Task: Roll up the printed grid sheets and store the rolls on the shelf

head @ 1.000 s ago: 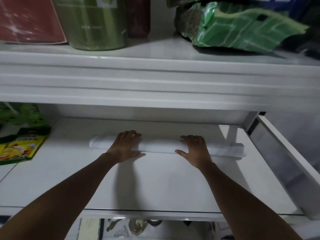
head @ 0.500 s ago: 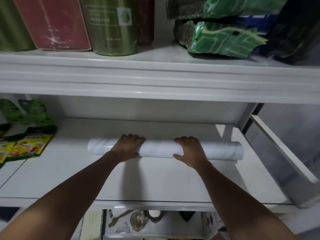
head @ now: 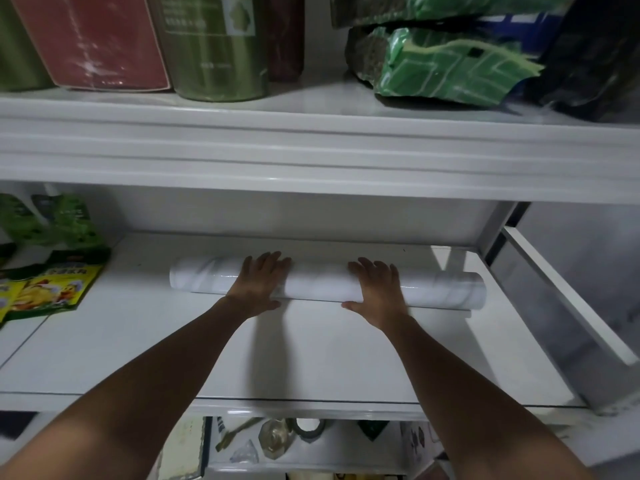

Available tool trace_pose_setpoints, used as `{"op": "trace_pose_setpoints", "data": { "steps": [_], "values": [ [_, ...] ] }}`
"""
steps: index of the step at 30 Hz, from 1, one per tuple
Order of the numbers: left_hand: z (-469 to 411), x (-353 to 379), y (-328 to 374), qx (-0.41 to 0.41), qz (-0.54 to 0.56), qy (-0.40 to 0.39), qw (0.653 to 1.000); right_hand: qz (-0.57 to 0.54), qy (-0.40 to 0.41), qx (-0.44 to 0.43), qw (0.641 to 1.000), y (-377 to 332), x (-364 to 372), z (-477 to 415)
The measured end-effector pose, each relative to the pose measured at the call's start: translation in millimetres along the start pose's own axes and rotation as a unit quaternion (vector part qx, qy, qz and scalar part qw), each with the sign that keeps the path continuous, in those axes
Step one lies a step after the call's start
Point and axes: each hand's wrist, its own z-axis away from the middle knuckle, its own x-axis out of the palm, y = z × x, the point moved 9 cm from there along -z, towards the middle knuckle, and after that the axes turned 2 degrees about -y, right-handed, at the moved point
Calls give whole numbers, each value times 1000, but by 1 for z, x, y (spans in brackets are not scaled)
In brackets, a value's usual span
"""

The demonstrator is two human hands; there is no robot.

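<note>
A long white roll of sheet (head: 322, 284) lies across the white shelf (head: 311, 358), parallel to its front edge and toward the back. My left hand (head: 258, 284) rests palm-down on the roll left of its middle, fingers laid over the top. My right hand (head: 379, 289) lies flat on the roll right of its middle, thumb down on the shelf in front. Both ends of the roll stick out past my hands. No grid print shows on the outer surface.
Green and yellow snack packets (head: 45, 282) lie at the shelf's left. An open white door (head: 568, 299) stands at the right. The shelf above carries a red box (head: 93, 39), a green canister (head: 214, 46) and green bags (head: 446, 67). Small items sit below (head: 277, 441).
The roll and both hands have shifted slightly toward the back of the shelf. The view has tilted up and left, showing more of the upper shelf.
</note>
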Motion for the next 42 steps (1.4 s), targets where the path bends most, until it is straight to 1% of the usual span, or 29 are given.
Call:
{"op": "trace_pose_setpoints", "data": {
  "steps": [3,5,9,11,15,18,21,24,26,28,31,35,38,40,42],
  "values": [
    [4,-2,1,-10,3,-22,1000,-14,5,-7,1000,-4,-6,5],
    [7,-7,2,-15,17,-22,1000,-22,11,-10,1000,-7,-12,10],
    [12,-25,4,-14,44,-3,999,-38,7,-13,999,-10,-22,14],
    [16,-40,4,-17,58,10,998,-62,-4,-21,998,-13,-33,17],
    [20,-73,7,1,90,32,995,-87,-30,-25,995,-21,-64,25],
    [26,-108,14,22,103,54,993,-89,-13,-13,996,-28,-99,34],
    [35,-134,17,31,86,49,995,-75,12,-5,997,-42,-140,45],
    [49,-154,16,26,74,33,996,-66,18,15,998,-61,-174,61],
    [65,-171,19,37,64,32,997,-63,30,24,997,-77,-194,75],
    [85,-185,20,52,67,14,996,-62,27,34,997,-95,-211,90],
    [109,-208,15,52,64,4,997,-55,26,56,997,-121,-239,107],
    [132,-246,21,63,80,9,995,-53,30,59,996,-151,-271,128],
    [144,-275,33,78,88,21,993,-31,53,70,996,-169,-300,141],
    [150,-287,42,86,115,7,990,-13,62,72,995,-179,-315,148],
    [159,-300,52,95,134,10,986,-4,70,77,994,-185,-329,158]
  ]
}}
